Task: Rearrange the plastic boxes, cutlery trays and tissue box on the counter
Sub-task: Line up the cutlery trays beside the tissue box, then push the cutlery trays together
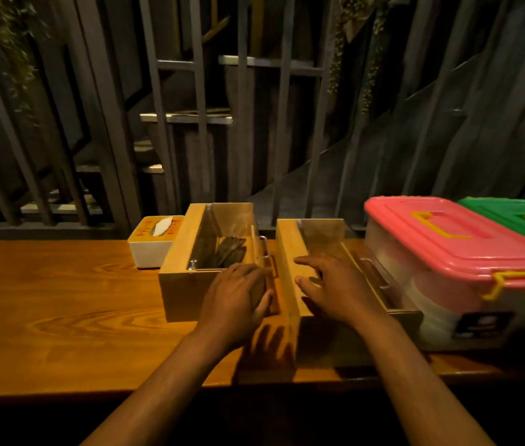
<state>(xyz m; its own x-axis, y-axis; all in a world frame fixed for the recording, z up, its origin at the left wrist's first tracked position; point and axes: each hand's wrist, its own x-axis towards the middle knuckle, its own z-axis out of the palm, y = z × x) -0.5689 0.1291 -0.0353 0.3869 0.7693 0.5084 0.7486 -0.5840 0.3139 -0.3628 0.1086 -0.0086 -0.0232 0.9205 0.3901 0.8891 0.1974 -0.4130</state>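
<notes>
Two wooden cutlery trays stand side by side on the wooden counter (61,300). The left cutlery tray (177,284) holds dark cutlery (227,254). My left hand (238,297) lies curled over its right wall, by the metal handle, with the thumb on the outside. The right cutlery tray (287,262) looks empty where it shows. My right hand (332,284) rests palm down over it, fingers spread toward its left wall. A white and yellow tissue box (150,249) sits behind the left tray. A pink-lidded plastic box (447,239) and a green-lidded plastic box (512,214) stand at the right.
A dark metal railing (197,123) runs along the counter's far edge, with stairs behind it. The counter's front edge lies just below my forearms. The pink-lidded box touches or nearly touches the right tray. Bare counter stretches to the left of the tissue box.
</notes>
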